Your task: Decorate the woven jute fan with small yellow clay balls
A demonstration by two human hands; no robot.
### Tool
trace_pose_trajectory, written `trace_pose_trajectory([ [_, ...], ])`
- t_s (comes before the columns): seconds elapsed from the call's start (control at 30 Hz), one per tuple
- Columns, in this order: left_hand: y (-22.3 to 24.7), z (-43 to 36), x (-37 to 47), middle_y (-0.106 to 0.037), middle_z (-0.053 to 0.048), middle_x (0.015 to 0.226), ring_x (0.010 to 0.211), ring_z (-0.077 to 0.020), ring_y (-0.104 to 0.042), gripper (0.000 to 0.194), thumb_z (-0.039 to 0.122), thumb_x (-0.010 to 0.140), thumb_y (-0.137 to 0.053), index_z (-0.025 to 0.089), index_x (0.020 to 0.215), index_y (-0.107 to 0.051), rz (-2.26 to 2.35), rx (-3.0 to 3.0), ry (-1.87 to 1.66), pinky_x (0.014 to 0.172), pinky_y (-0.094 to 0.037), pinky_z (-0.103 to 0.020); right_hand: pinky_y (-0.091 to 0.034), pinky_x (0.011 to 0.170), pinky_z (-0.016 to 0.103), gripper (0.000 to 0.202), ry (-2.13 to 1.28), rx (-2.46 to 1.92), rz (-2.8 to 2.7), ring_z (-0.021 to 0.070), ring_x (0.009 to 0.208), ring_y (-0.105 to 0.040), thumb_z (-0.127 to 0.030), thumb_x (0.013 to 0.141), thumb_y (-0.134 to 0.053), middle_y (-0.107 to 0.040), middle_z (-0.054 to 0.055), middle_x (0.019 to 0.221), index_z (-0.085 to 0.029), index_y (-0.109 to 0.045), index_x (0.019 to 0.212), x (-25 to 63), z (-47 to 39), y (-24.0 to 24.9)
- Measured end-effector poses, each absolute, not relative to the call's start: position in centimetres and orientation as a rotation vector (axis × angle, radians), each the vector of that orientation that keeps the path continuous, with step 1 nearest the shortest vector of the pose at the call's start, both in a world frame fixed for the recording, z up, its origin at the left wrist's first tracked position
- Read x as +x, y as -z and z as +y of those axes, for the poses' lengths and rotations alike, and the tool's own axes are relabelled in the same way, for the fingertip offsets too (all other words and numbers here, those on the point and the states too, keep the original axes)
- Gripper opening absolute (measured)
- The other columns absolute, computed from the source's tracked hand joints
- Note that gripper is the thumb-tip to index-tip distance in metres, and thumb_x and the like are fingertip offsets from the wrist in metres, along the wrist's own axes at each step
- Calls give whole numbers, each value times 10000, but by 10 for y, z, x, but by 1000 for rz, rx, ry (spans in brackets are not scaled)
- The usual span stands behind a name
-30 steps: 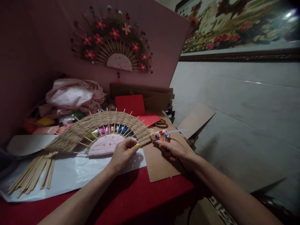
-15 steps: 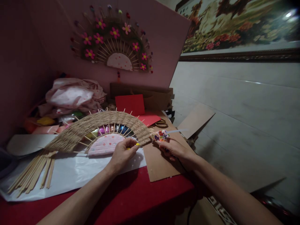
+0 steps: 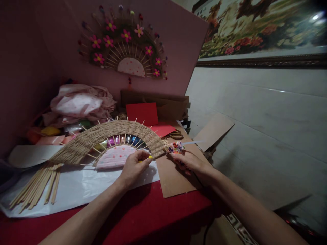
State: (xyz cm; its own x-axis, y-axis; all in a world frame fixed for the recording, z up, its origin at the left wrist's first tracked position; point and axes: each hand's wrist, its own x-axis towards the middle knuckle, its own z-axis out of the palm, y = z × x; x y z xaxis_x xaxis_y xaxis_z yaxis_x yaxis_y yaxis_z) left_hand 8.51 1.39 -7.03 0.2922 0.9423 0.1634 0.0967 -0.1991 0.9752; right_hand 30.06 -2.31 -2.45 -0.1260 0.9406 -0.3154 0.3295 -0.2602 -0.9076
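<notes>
While the left hand (image 3: 134, 166) pinches a small, round yellow piece (image 3: 150, 157) between thumb and fingertip, the right hand (image 3: 190, 161) is wrapped around a flower-patterned glue gun (image 3: 175, 147) with a translucent stick (image 3: 194, 142) jutting from its rear. The gun's long axis runs roughly crosswise, front end pointing leftward, just right of the yellow piece and slightly beyond it. Past the hands, an arched fan of woven tan straw on pale sticks (image 3: 120, 127) stretches left to right over a white plastic sheet (image 3: 84, 183); the left hand is nearer its dotted pink half-round centre (image 3: 116, 158), the right hand nearer its right end. Whether the gun touches the weave, I cannot tell.

Fan (image 3: 122, 127) L of glue gun (image 3: 175, 147)
</notes>
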Motion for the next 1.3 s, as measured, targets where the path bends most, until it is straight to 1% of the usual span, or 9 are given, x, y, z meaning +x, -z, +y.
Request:
trace_pose_trajectory([
  [0.3, 72, 15, 84, -457, 54, 487, 437, -66, -360, 221, 373, 720, -602, 157, 717, -558, 983, 1570, -1048, 430, -259, -207, -230, 281, 169, 330, -1342, -1615, -1418, 55, 380, -286, -473, 791, -521, -336, -65, 505, -205, -394, 647, 303, -23, 28],
  [0.47, 71, 14, 84, -456, 57, 490, 430, -61, -353, 221, 372, 725, -602, 158, 708, -551, 974, 1561, -1045, 426, -258, -204, -222, 288, 172, 319, -1344, -1571, -1412, 54, 391, -282, -460, 790, -527, -353, -57, 527, -205, -398, 648, 303, -24, 30],
  [0.73, 67, 12, 85, -491, 32, 493, 453, -76, -392, 180, 328, 688, -637, 153, 670, -597, 974, 1558, -1128, 430, -282, -205, -219, 287, 178, 327, -1351, -1593, -1416, 54, 389, -283, -461, 794, -521, -344, -56, 529, -200, -401, 636, 301, -25, 24],
  [0.9, 70, 14, 84, -490, 36, 499, 460, -78, -395, 189, 337, 693, -630, 152, 677, -593, 983, 1571, -1112, 439, -290, -205, -213, 272, 157, 344, -1359, -1536, -1381, 37, 378, -278, -497, 783, -544, -361, -63, 562, -190, -427, 682, 304, -26, 23],
  [1.1, 71, 14, 84, -475, 45, 496, 445, -71, -377, 200, 348, 713, -612, 152, 696, -575, 987, 1571, -1077, 436, -277, -205, -218, 287, 152, 351, -1372, -1535, -1333, 41, 394, -301, -518, 779, -556, -402, -55, 567, -177, -482, 737, 304, -25, 26],
  [1.2, 70, 14, 84, -488, 41, 509, 450, -71, -385, 196, 345, 710, -612, 153, 701, -574, 998, 1566, -1070, 439, -282, -205, -210, 290, 150, 352, -1412, -1543, -1311, 37, 395, -280, -518, 778, -559, -393, -58, 571, -177, -478, 738, 302, -25, 26],
  [1.3, 70, 14, 84, -501, 36, 520, 453, -70, -389, 191, 339, 706, -615, 152, 698, -577, 997, 1570, -1070, 443, -289, -205, -233, 293, 151, 356, -1379, -1534, -1351, 37, 399, -289, -519, 781, -555, -392, -59, 573, -180, -469, 718, 301, -25, 25],
])
